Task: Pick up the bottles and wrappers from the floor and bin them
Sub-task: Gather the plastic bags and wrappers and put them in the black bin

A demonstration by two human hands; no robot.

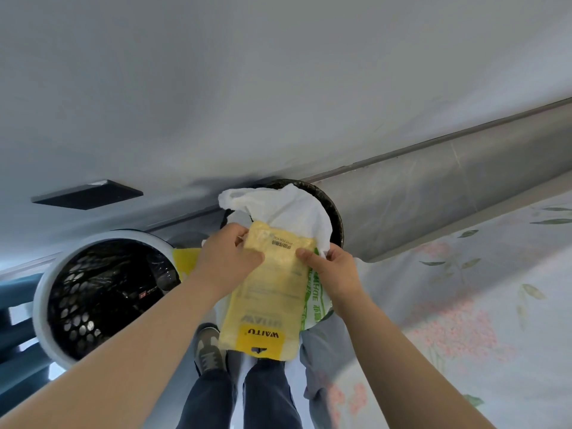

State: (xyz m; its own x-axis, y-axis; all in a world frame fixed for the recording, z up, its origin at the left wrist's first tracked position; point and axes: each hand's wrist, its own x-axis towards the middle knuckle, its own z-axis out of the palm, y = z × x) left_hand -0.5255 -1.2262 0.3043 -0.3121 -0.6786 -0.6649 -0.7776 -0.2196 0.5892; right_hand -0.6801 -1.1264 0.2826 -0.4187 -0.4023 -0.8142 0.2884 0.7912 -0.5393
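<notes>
Yellow wrapper [266, 289]: a flat pouch held lengthwise in the air, its far end over the mouth of the black bin [336, 218], its near end above the person's legs. I judge it is aimed that way so it slides in end first.
Left hand [227, 258]: grips the pouch's far left corner, thumb on the face, fingers curled under.
Right hand [332, 270]: pinches the right edge, thumb on top; two hands keep the limp film flat and steerable.
Green-printed wrapper [314, 301]: tucked behind the yellow one under the right hand; whether that hand also grips it I cannot tell.
White liner bag [288, 205]: bunched up over the bin's opening, so it probably needs pushing aside.
Mesh basket [40, 292]: stands left of the bin, lined in black, not being used.
Yellow scrap [185, 261]: lies between the two containers.
Floral sheet [464, 305]: covers the bed on the right.
</notes>
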